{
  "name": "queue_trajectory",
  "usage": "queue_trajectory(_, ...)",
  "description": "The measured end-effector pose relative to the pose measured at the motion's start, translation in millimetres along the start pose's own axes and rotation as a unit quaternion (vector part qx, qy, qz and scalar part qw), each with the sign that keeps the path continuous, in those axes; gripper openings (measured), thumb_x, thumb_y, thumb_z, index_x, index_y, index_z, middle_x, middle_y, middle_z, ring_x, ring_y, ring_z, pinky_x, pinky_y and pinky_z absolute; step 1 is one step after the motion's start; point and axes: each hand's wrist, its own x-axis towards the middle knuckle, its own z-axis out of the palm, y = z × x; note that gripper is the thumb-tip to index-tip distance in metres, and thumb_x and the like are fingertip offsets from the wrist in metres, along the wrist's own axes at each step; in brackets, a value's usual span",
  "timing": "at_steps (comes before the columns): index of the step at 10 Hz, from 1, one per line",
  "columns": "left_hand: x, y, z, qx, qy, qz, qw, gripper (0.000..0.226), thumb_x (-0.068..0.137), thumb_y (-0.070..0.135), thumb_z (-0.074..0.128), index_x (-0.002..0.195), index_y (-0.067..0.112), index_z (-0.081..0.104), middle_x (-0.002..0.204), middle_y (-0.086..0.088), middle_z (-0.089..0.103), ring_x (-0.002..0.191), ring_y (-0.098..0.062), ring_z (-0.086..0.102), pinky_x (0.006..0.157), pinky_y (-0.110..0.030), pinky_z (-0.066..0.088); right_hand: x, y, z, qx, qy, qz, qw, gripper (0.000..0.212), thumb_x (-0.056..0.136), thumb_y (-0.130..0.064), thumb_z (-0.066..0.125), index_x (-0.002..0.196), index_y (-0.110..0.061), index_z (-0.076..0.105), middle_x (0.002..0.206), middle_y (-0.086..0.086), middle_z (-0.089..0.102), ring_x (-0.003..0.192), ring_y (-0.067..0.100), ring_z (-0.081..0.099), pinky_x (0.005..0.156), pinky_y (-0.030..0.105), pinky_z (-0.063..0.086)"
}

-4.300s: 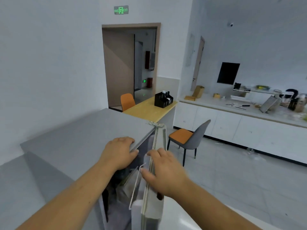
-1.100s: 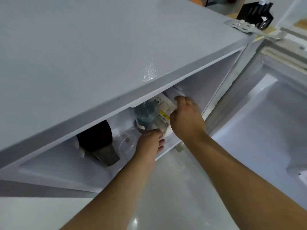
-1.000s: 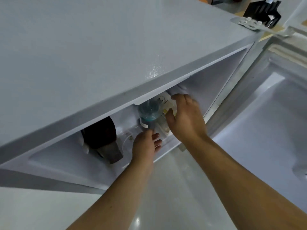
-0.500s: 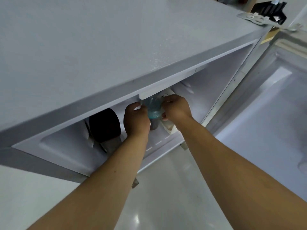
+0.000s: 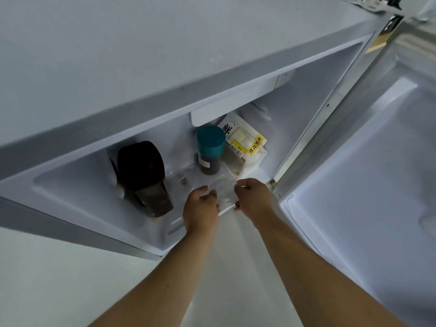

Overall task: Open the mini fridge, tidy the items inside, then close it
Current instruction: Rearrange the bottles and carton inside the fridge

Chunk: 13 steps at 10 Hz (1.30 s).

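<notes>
The grey mini fridge (image 5: 165,55) stands open, and I look down into its white interior. Inside stand a dark jug with a black lid (image 5: 144,175) at the left, a jar with a teal lid (image 5: 210,149) in the middle, and a white bread bag with a yellow label (image 5: 245,147) behind it to the right. A crumpled clear plastic bag (image 5: 223,187) lies at the front edge. My left hand (image 5: 200,207) and my right hand (image 5: 253,197) are on either side of that clear bag, with fingers curled at its edges.
The fridge door (image 5: 377,173) is swung wide to the right, its white inner liner facing me. A metal hinge (image 5: 361,3) sits at the top right corner. Pale glossy floor (image 5: 59,279) lies below the fridge.
Both hands have let go of the teal-lidded jar and drawn back to the front edge, onto the clear plastic bag. The jar now stands upright beside the bread bag.
</notes>
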Motion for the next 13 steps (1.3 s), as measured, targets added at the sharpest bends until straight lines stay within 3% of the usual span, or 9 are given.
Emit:
queue_trajectory(1,12,-6,7,-0.138,0.041,-0.080,0.986,0.040,0.099,0.017,0.057,0.127,0.045,0.051,0.122,-0.017,0.069,0.118,-0.039,0.065,0.102,-0.051,0.053,16,8,13,-0.029,0.008,0.006,1.000,0.022,0.099,-0.025,0.062,0.114,-0.014,0.073,0.097,0.007,0.076,0.052,0.012,0.071,0.066,0.034,0.065)
queue_trajectory(2,29,-20,13,0.433,-0.010,0.125,0.892,0.054,0.103,0.020,0.036,0.156,0.014,0.030,0.151,-0.029,0.043,0.146,-0.043,0.036,0.121,-0.048,0.032,24,9,20,-0.009,0.008,0.010,1.000,0.029,0.100,-0.025,0.061,0.125,-0.015,0.069,0.101,0.006,0.076,0.069,0.017,0.075,0.080,0.038,0.064)
queue_trajectory(3,33,-4,4,0.025,0.014,-0.058,0.998,0.015,0.098,0.025,0.057,0.101,0.034,0.068,0.122,-0.023,0.070,0.115,-0.040,0.066,0.102,-0.052,0.053,11,11,17,-0.020,0.013,0.002,1.000,0.036,0.100,-0.024,0.058,0.134,-0.014,0.063,0.117,0.005,0.073,0.095,0.023,0.073,0.090,0.041,0.060)
queue_trajectory(4,14,-3,-18,0.015,-0.004,-0.065,0.998,0.017,0.098,0.029,0.061,0.090,0.021,0.073,0.089,-0.007,0.079,0.078,-0.021,0.077,0.072,-0.039,0.061,-20,12,17,-0.106,0.069,-0.107,0.986,0.031,0.098,-0.023,0.058,0.128,-0.024,0.065,0.117,-0.005,0.066,0.098,0.015,0.065,0.083,0.031,0.056)
queue_trajectory(5,6,-8,-33,-0.048,0.009,-0.097,0.994,0.031,0.100,0.042,0.055,0.095,0.016,0.072,0.082,-0.003,0.078,0.069,-0.018,0.074,0.065,-0.032,0.053,-28,-20,37,-0.105,0.005,-0.137,0.985,0.014,0.094,-0.033,0.056,0.090,-0.029,0.069,0.087,-0.010,0.070,0.076,0.011,0.065,0.064,0.026,0.052)
queue_trajectory(7,12,2,-38,-0.163,-0.008,-0.161,0.973,0.045,0.101,0.053,0.050,0.107,0.015,0.072,0.077,0.001,0.077,0.069,-0.015,0.072,0.072,-0.033,0.056,-11,-75,94,-0.019,-0.114,0.032,0.993,0.048,0.087,-0.061,0.068,0.094,-0.013,0.071,0.074,0.000,0.075,0.061,0.016,0.070,0.059,0.029,0.054)
queue_trajectory(9,12,7,-36,-0.100,-0.020,-0.153,0.983,0.067,0.091,0.066,0.055,0.130,0.012,0.064,0.123,-0.016,0.072,0.121,-0.039,0.064,0.111,-0.055,0.045,-6,-75,90,0.055,-0.107,0.116,0.986,0.018,0.089,-0.023,0.071,0.089,-0.005,0.069,0.066,0.007,0.064,0.040,0.019,0.052,0.041,0.023,0.041)
queue_trajectory(11,0,14,-31,0.037,-0.001,0.055,0.998,0.082,0.067,0.075,0.073,0.133,0.030,0.054,0.133,0.005,0.064,0.116,-0.011,0.063,0.086,-0.027,0.049,-15,-39,22,0.161,-0.196,0.095,0.962,0.018,0.099,-0.021,0.060,0.086,-0.009,0.063,0.063,0.002,0.047,0.046,0.013,0.038,0.043,0.026,0.032)
queue_trajectory(13,17,31,-13,0.150,-0.058,0.173,0.972,0.076,0.064,0.063,0.087,0.127,0.034,0.056,0.123,0.016,0.067,0.112,-0.005,0.066,0.096,-0.043,0.057,-7,-26,-1,0.164,-0.166,0.087,0.969,0.022,0.103,-0.018,0.059,0.097,0.000,0.069,0.068,0.006,0.056,0.048,0.015,0.046,0.047,0.027,0.040)
